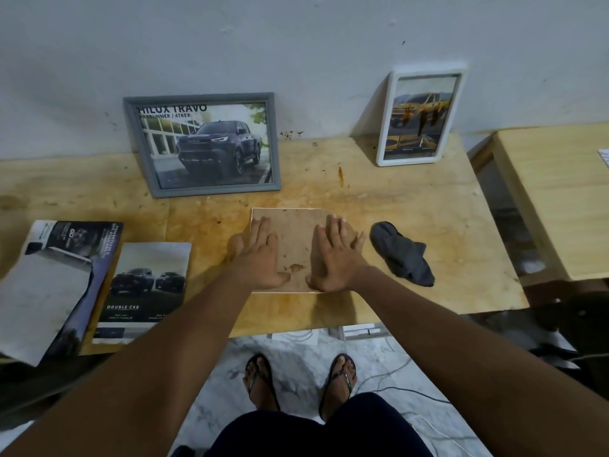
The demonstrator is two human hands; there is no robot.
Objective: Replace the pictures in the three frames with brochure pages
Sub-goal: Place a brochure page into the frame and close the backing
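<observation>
Pale, scuffed wall (296, 44) backs a stained plywood table (428, 209), and both hands lie palm-down on a brown backing board (293, 245) lying flat near the table's front edge. The left hand (260, 255) presses the board's left side and the right hand (336, 255) its right side. On each, the fingers are straight, slightly spread and curled round nothing, and the thumbs point toward each other near the board's near edge. A thin pale rim shows along the board's near and left edges. Beyond the left hand, a grey frame (207, 145) holding a dark pickup-truck page leans against the wall. Beyond the right hand and further to the right, a white frame (421, 115) with a yellow vehicle page stands upright against the wall. Left of the left hand, well apart, lie a brochure (59, 285) and a loose brochure page (145, 291), overlapping. Just right of the right hand lies a crumpled grey cloth (402, 255).
</observation>
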